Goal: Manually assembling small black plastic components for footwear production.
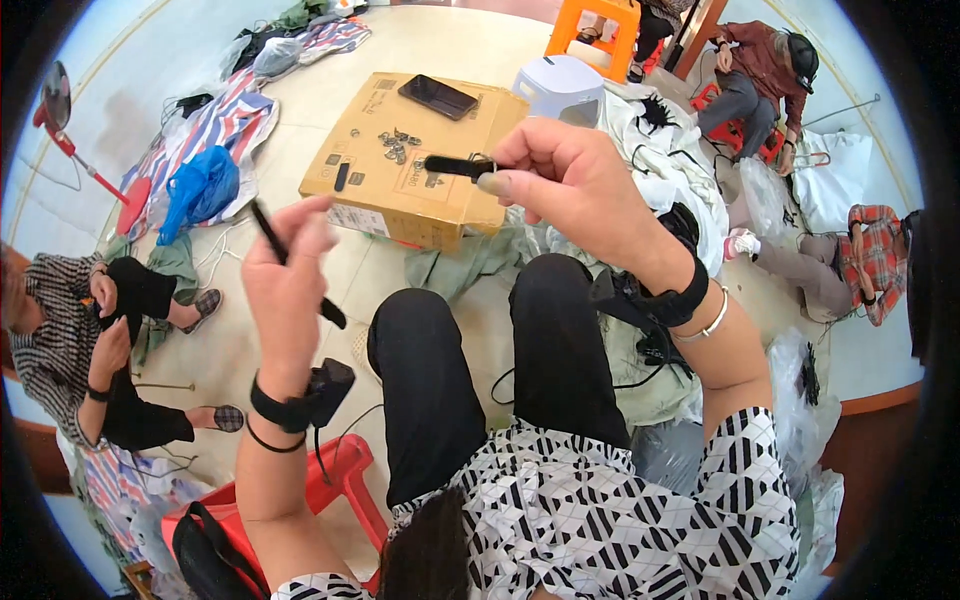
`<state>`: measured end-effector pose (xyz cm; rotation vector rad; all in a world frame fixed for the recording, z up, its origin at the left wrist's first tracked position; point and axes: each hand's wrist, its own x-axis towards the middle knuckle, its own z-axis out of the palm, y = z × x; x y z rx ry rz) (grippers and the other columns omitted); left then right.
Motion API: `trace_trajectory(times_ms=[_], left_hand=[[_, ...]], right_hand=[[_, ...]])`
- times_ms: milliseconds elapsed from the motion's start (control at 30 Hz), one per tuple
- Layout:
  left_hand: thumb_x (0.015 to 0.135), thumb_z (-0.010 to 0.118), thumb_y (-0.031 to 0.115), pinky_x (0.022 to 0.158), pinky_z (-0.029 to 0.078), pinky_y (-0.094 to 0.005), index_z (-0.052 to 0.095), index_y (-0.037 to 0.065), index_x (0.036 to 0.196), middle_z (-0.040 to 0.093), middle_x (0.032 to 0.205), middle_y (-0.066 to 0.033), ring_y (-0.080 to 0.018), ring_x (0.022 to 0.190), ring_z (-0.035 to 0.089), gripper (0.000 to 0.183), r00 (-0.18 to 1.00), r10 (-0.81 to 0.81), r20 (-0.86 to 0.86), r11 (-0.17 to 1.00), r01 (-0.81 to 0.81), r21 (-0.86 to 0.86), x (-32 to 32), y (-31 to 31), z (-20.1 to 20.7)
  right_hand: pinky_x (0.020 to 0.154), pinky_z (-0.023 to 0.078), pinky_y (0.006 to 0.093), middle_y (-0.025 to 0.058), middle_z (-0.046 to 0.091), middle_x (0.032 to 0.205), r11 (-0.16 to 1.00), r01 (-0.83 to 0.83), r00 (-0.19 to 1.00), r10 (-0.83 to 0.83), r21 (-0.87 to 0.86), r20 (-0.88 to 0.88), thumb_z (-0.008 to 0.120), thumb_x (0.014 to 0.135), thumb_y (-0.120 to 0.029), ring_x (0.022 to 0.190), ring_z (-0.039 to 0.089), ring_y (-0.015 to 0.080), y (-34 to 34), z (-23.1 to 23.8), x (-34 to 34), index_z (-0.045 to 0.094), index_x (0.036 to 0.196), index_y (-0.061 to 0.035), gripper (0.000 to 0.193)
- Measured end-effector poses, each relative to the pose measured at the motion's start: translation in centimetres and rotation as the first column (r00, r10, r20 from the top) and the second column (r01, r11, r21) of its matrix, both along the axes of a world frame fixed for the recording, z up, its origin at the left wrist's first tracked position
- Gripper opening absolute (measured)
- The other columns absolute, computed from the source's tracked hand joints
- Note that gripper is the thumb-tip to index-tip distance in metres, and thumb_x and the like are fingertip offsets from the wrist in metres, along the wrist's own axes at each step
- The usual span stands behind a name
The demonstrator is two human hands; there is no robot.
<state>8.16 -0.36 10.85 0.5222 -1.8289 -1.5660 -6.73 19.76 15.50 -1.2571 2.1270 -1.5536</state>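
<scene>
In front of me my left hand [288,270] is raised, its fingers closed on a narrow black strap [332,314] whose ends stick out above and below the hand. The fingers are a little blurred. My right hand [575,185] pinches a short black strap [452,166] with a rounded tip pointing left. Something small and shiny shows at the fingertips there, too small to name. Beneath the hands stands a cardboard box [340,150]. It carries a small pile of metal pieces [399,146], another short black strip [342,177] and a dark phone [438,96].
A white plastic stool [560,88] stands behind the box, with white cloth [660,160] heaped to its right. A red stool [345,480] is at my lower left. Co-workers sit at the left [80,340], far right [765,85] and right [870,265]. Striped sheeting [205,130] covers floor at the left.
</scene>
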Motion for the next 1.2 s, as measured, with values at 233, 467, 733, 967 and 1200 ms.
trace_trajectory(times_ms=[233,467,733,967,1200], left_hand=[[0.072,0.069,-0.002,0.048,0.028,-0.0144,0.062,0.004,0.108,0.058,0.093,0.0006,0.0006,0.053,0.035,0.037,0.942,-0.327,-0.077,0.87,0.268,-0.413,-3.7,5.0,3.3],[0.069,0.072,-0.007,0.043,0.029,-0.0158,0.061,0.006,0.089,0.058,0.091,-0.0045,-0.0006,0.051,0.038,0.026,0.816,-0.343,-0.465,0.724,-0.085,-0.684,-5.3,5.8,5.1],[0.07,0.071,-0.007,0.045,0.037,-0.0167,0.059,0.005,0.084,0.064,0.089,-0.0078,-0.0048,0.056,0.048,0.022,0.786,-0.415,-0.458,0.489,-0.232,-0.841,-4.2,5.8,7.0],[0.074,0.066,-0.01,0.053,0.043,-0.016,0.055,0.003,0.088,0.064,0.092,-0.0096,-0.006,0.068,0.056,0.022,0.81,-0.416,-0.414,0.558,-0.132,-0.82,-2.9,6.4,7.9],[0.082,0.06,-0.003,0.075,0.042,-0.0193,0.057,-0.001,0.094,0.062,0.095,-0.0074,-0.0076,0.084,0.055,0.012,0.862,-0.422,-0.281,0.791,0.198,-0.579,-1.5,6.2,10.4]], right_hand=[[0.057,0.046,0.0306,0.0135,0.059,0.075,0.985,0.033,0.865,-0.112,-0.167,-0.488,0.066,0.076,-0.009,0.064,0.059,0.0254,1.1,0.8,0.3,0.058,0.085,0.0002,0.014],[0.057,0.047,0.0342,0.0105,0.056,0.073,0.92,-0.021,0.648,-0.285,-0.391,-0.706,0.067,0.07,-0.006,0.065,0.058,0.0283,1.4,2.0,0.3,0.056,0.084,-0.0053,0.018],[0.057,0.047,0.0333,0.0084,0.055,0.074,0.883,-0.122,0.559,-0.317,-0.454,-0.767,0.069,0.066,-0.005,0.066,0.057,0.0267,1.7,3.2,0.8,0.055,0.083,-0.0056,0.022],[0.057,0.046,0.0339,0.009,0.054,0.074,0.885,-0.139,0.556,-0.3,-0.443,-0.775,0.068,0.068,-0.006,0.067,0.057,0.0273,1.8,3.9,1.7,0.055,0.084,-0.0052,0.021],[0.052,0.043,0.0222,0.0033,0.058,0.067,0.912,-0.085,0.642,-0.258,-0.401,-0.722,0.065,0.077,-0.003,0.058,0.055,0.0067,1.3,5.4,2.2,0.062,0.085,-0.0007,0.009]])
